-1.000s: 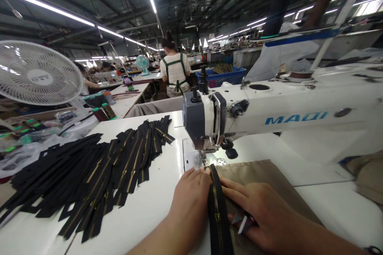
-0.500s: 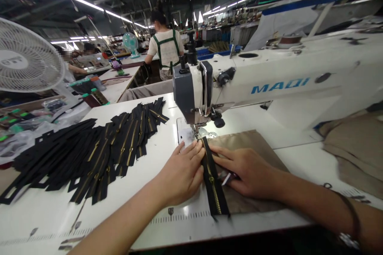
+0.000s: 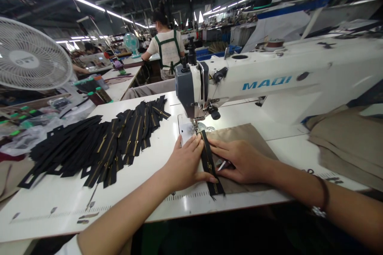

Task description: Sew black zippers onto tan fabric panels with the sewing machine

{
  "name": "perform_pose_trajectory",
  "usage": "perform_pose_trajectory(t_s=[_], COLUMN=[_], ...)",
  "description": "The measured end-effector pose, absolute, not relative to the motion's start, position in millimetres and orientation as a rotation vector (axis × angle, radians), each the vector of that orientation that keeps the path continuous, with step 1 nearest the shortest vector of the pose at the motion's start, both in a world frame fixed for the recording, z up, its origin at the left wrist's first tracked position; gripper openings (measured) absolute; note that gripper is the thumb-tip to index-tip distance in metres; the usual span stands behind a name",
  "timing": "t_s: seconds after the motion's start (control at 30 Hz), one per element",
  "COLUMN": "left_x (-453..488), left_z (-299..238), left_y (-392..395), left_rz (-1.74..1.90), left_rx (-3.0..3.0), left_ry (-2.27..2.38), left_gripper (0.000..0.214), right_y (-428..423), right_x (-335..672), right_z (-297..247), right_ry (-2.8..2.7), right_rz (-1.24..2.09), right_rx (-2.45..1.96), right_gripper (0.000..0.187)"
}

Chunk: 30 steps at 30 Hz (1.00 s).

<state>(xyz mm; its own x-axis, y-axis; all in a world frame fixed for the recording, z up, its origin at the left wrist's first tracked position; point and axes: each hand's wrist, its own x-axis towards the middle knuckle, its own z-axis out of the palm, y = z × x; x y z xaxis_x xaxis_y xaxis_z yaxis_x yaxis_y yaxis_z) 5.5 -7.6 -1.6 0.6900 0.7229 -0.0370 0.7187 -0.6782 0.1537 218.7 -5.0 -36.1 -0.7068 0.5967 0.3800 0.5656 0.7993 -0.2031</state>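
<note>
A black zipper (image 3: 207, 152) with gold teeth lies lengthwise on the left edge of a tan fabric piece (image 3: 249, 135), its far end by the presser foot (image 3: 196, 126). My left hand (image 3: 187, 161) is open, palm down, fingertips at the zipper's left edge and thumb across its near part. My right hand (image 3: 239, 161) presses the fabric just right of the zipper with its index and middle fingers outstretched. Tucked under its curled fingers are small thread snips (image 3: 222, 165), partly hidden, with a pale blade showing.
The white sewing machine (image 3: 287, 83) spans the right. Many black zippers (image 3: 119, 139) lie in a spread pile at left. More tan fabric (image 3: 353, 139) is stacked at far right. A white fan (image 3: 32, 57) and thread spools (image 3: 100, 93) stand left; a co-worker (image 3: 167, 48) is ahead.
The near end of the zipper and fabric has shifted away from me, towards the machine. My left thumb has come out onto the zipper. The camera view has turned slightly.
</note>
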Motion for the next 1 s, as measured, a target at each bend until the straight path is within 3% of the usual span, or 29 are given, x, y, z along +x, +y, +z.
perform_pose_trajectory(t_s=[0.33,0.6,1.0], left_x=[7,7,12], left_z=[1,4,8], left_y=[-7,-5,-3], left_rz=[0.042,0.036,-0.054], left_rx=[2.750,2.747,2.753], left_ry=[1.177,1.141,1.161], left_gripper=[0.105,0.097,0.101], right_y=[-7,-6,-6], right_x=[219,219,220], right_z=[-33,-35,-38], right_ry=[-2.593,-2.566,-2.558], right_rz=[0.145,0.171,0.155], right_rx=[-0.903,-0.892,-0.883], right_gripper=[0.055,0.059,0.059])
